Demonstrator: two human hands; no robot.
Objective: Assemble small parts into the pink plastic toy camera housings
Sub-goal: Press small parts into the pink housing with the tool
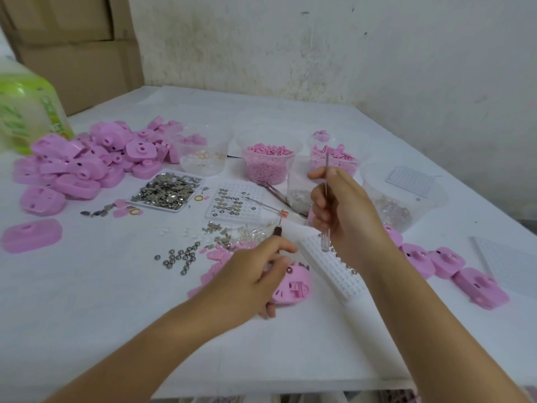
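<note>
**Both hands on thin tools over one pink housing**

My left hand (250,274) pinches a thin dark-handled pick (278,228) between thumb and fingers, its lower fingers curled down against a pink plastic housing (292,286) lying open side up on the table, just near of centre. My right hand (345,216) is raised above it, closed round a slim metal rod with a clear handle (326,199), held upright. That hand blocks part of a white pegged tray (334,269) that slants beside the housing.

Between and beyond the hands lie loose small parts: round metal buttons (180,257), clear bits and flat pink pieces. Farther back sits a white grid tray (236,203) dotted with metal discs, a shallow tray of shiny grey flakes (168,190) to its left, and tweezers (279,196) to its right. Translucent round tubs stand behind; one holds pink pellets (268,165), another angular pink pieces (334,158).

A heap of smooth, rounded pink housings (87,161) fills the far left, with more in a row at the near right (453,269). A green-labelled plastic jug (26,112) stands at the far left edge.

The table (87,315) is matt white. Behind it rises a stained, blotchy white wall (319,48), with brown cardboard boxes (72,39) stacked in the left corner.
</note>
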